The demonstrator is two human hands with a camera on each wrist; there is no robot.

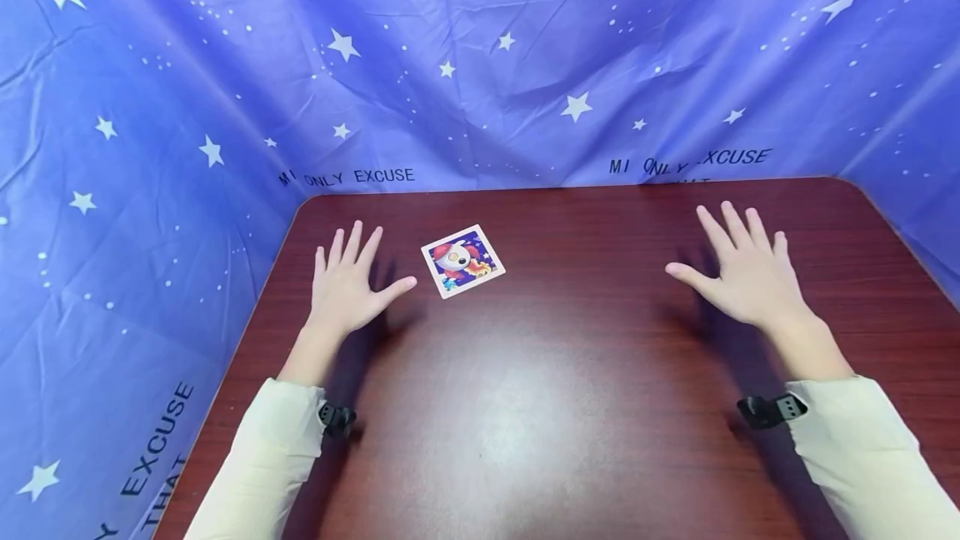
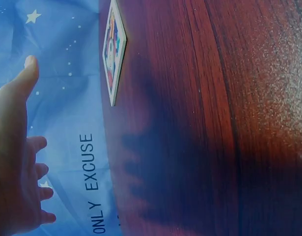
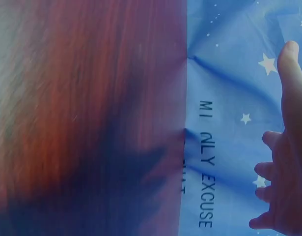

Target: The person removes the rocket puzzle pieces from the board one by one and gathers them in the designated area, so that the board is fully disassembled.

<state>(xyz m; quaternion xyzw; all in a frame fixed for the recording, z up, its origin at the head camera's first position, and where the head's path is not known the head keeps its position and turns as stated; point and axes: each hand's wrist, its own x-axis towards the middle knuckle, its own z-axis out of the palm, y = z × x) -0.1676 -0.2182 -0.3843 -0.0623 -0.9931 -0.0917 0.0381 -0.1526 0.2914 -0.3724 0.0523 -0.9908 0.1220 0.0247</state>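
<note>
Hovering with fingers spread and empty, your left hand (image 1: 348,282) has the square cartoon-animal picture tile (image 1: 463,262) lying flat just beside its thumb, ungripped, so any handling appears undone, while your right hand (image 1: 753,277), likewise spread, hangs well apart from it.

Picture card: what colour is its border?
White, around a mostly dark blue printed scene. The picture card shows best in the head view.

Blue curtain (image 1: 472,90): "MI ONLY EXCUSE", "THAT" printed.
</note>
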